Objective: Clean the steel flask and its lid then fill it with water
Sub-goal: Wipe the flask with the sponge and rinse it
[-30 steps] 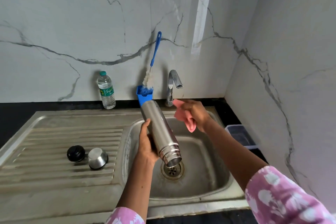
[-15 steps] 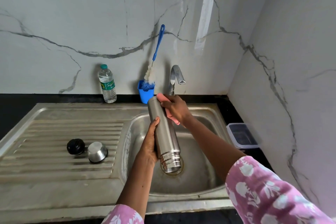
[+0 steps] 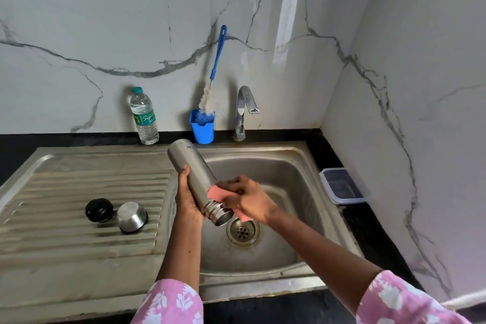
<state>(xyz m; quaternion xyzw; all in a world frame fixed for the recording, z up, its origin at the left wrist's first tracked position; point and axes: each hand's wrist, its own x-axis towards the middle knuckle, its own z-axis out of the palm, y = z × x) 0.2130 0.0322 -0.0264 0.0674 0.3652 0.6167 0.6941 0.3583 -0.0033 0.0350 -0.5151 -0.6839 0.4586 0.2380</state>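
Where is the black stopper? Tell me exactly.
In the head view, the black stopper lies on the ribbed drainboard, left of the sink basin, with the steel cap just to its right.

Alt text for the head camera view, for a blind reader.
The left hand holds a steel flask mouth-down over the sink while the right hand presses a pink cloth against its neck. A black cap and steel cap lie on the drainboard.

The left hand point(image 3: 187, 198) grips a cylindrical steel flask point(image 3: 193, 175) tilted mouth-down over the stainless sink basin point(image 3: 284, 166), while the right hand point(image 3: 248, 200) presses a pink cloth point(image 3: 217, 193) against its neck. A black stopper point(image 3: 99, 210) and a steel cap point(image 3: 132, 216) lie on the ribbed drainboard point(image 3: 79, 239).
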